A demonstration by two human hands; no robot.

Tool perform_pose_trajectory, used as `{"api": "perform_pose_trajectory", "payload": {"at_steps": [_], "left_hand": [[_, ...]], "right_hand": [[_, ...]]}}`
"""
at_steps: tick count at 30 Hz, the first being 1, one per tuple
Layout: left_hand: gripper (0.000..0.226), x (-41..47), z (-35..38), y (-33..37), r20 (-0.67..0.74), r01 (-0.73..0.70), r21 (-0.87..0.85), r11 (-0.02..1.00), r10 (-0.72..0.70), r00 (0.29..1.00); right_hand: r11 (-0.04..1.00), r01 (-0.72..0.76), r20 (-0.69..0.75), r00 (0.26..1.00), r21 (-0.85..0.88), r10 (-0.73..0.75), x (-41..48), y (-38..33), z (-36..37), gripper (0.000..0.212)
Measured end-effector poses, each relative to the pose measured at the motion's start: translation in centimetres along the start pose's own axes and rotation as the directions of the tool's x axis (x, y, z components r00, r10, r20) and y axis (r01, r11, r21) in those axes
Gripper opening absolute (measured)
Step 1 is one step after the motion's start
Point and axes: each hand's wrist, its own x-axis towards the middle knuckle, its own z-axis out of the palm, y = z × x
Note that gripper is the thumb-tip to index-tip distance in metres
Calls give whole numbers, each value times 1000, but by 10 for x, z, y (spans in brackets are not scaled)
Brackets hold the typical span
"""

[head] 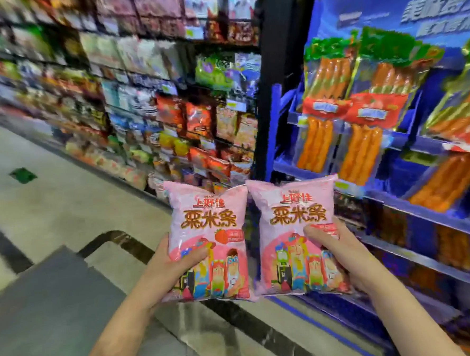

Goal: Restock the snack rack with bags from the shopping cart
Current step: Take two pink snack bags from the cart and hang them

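two pink bags [208, 234], cartoon-printed, puffy

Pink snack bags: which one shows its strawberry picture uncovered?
The pink plastic snack bag held by the left hand; the right hand's thumb covers that spot on the other bag.

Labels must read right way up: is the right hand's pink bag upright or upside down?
Upright: the right hand grips the pink bag with its title on top, cartoon figures below.

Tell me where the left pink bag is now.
Head view, lower centre: the left pink bag is held up by the left hand, beside the matching bag in the right hand, left of the blue sausage rack.
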Motion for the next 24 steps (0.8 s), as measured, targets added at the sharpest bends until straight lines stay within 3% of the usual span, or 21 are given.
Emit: {"api": "perform_pose_trajectory", "payload": {"at_steps": [4, 8, 12, 19, 24], "left_hand": [[90, -13, -78, 5, -166, 10, -69, 998, -22, 986], [50, -16, -138, 11, -215, -44, 4, 999, 44, 976], [42, 1, -184, 27, -356, -45, 20, 999, 49, 933], [41, 75, -256, 60, -503, -21, -30, 999, 3, 864], [47, 112, -310, 85, -578, -4, 78, 997, 48, 815]], "right_hand": [[998, -35, 180, 983, -46, 43, 53, -8, 80, 56], [998, -26, 278, 960, -60, 42, 105, -8, 153, 48], [998, -56, 406, 912, -36, 66, 170, -3, 218, 54], [999, -40, 490, 871, -29, 49, 287, -17, 307, 46], [998, -35, 538, 841, -47, 55, 352, -34, 365, 42]]}}
